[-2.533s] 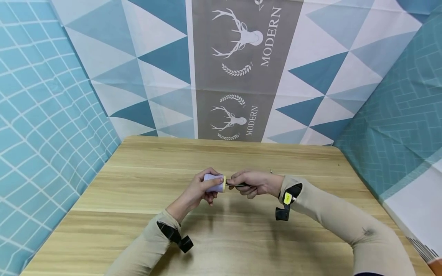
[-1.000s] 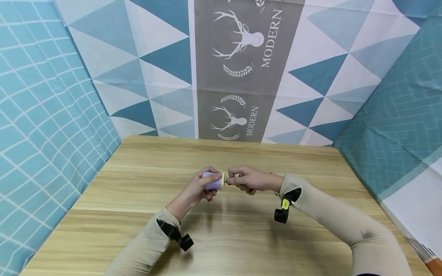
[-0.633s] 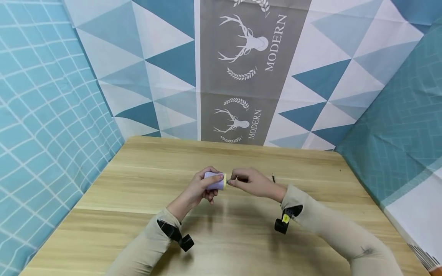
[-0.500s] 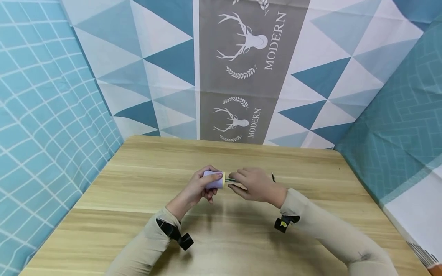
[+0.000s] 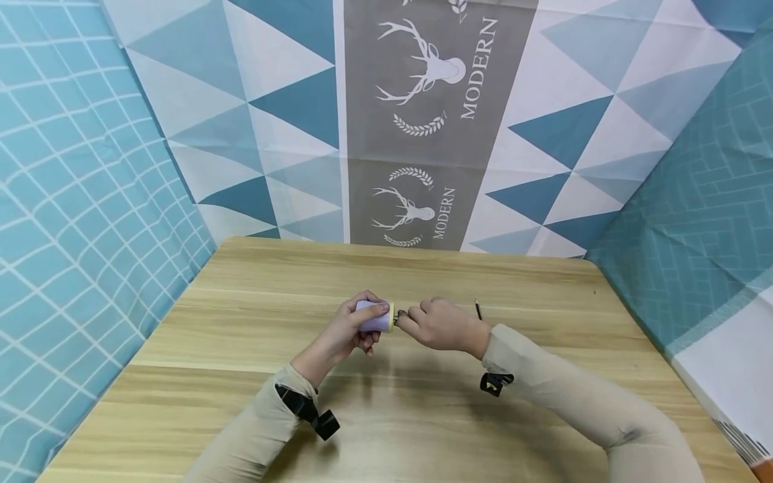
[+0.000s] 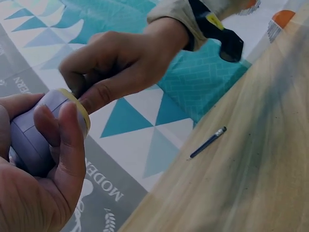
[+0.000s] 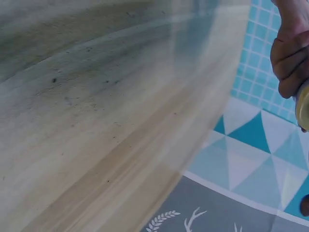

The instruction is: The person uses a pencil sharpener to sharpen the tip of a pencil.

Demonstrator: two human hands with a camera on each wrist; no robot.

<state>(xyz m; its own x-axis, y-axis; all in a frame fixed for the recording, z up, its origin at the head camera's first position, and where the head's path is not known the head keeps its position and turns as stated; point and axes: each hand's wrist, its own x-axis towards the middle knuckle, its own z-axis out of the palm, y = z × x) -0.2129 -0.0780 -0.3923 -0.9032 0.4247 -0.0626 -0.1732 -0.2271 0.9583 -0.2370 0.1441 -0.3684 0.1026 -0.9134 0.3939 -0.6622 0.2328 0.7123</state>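
In the head view my left hand (image 5: 341, 332) grips a lavender barrel-shaped pencil sharpener (image 5: 371, 316), its yellow-rimmed end facing right. The thumb lies along its side. My right hand (image 5: 443, 325) pinches a thin dark pencil (image 5: 396, 318) at that yellow end, with only a short piece showing between fingers and rim. From the left wrist, the right hand (image 6: 120, 63) comes in close against the yellow rim of the sharpener (image 6: 34, 130), and its fingers hide the pencil. The right wrist view catches just the yellow face of the sharpener (image 7: 303, 108) and the left hand (image 7: 292, 60) at its edge.
A second dark pencil (image 5: 478, 309) lies on the wooden table (image 5: 290, 275) behind the right wrist; this pencil (image 6: 207, 142) has a silvery end in the left wrist view. Patterned cloth (image 5: 290, 100) hangs behind and at both sides of the table.
The left hand and sharpener stay nearly in place. My right hand turns over at the wrist, shifting its hold on the pencil; half a second ago more of the pencil showed.
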